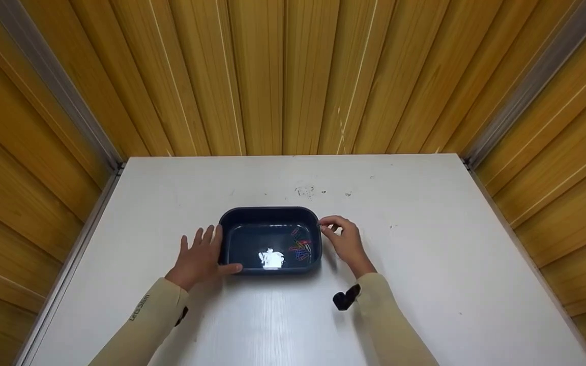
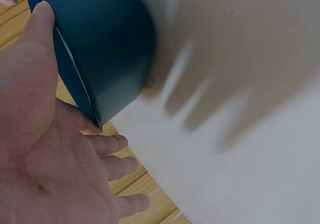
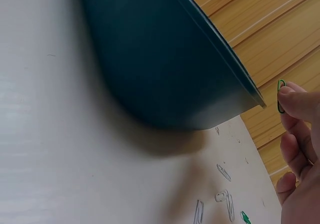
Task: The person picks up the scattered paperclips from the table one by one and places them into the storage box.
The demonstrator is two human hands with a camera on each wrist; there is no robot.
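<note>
A dark blue rectangular basin stands on the white table, with several coloured paper clips lying inside toward its right end. My left hand rests against the basin's left side, its thumb over the near rim and its other fingers spread; in the left wrist view the palm faces the basin wall. My right hand is beside the basin's right rim. Between thumb and fingertips it pinches a green paper clip, upright close to the rim corner.
Behind the table rises a wood-patterned panel wall, with similar walls on both sides. Dark marks dot the tabletop beyond the basin. The right wrist view shows small pale loop shapes and a green one on the table.
</note>
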